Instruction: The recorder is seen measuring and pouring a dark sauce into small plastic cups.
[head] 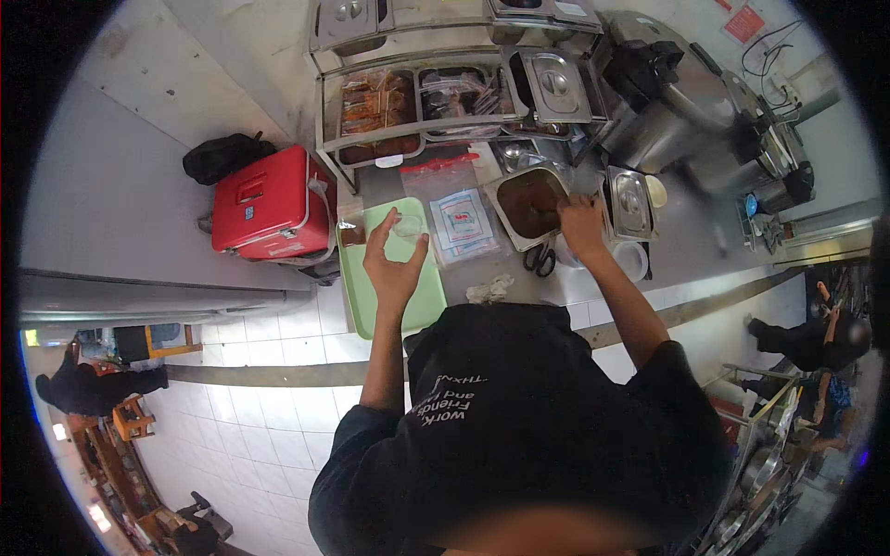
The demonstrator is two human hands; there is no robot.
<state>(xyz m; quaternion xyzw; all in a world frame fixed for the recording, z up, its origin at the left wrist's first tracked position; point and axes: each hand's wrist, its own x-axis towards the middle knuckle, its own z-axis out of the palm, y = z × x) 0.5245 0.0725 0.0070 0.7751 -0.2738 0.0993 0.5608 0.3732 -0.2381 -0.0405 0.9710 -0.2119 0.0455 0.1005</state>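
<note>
Above a light green plastic tray [424, 299], my left hand [396, 257] holds a small clear plastic cup [407, 225] between thumb and fingers. My right hand [583, 219] is at the right rim of a steel pan of dark brown sauce [528, 201], closed on what seems to be a utensil dipping into it; the grip hides most of it. A small bag with dark contents [352, 233] lies at the tray's upper left. Between tray and pan lie clear plastic bags with printing [462, 219]. Black-handled scissors [540, 260] lie just below the pan.
A steel rack [323, 132] with pans of packed food stands behind. A red cooler box [268, 201] is at the left. To the right are a lidded steel pan [630, 201], a round plastic container [630, 260] and large steel pots [646, 132]. A crumpled cloth [489, 289] lies at the counter's front edge.
</note>
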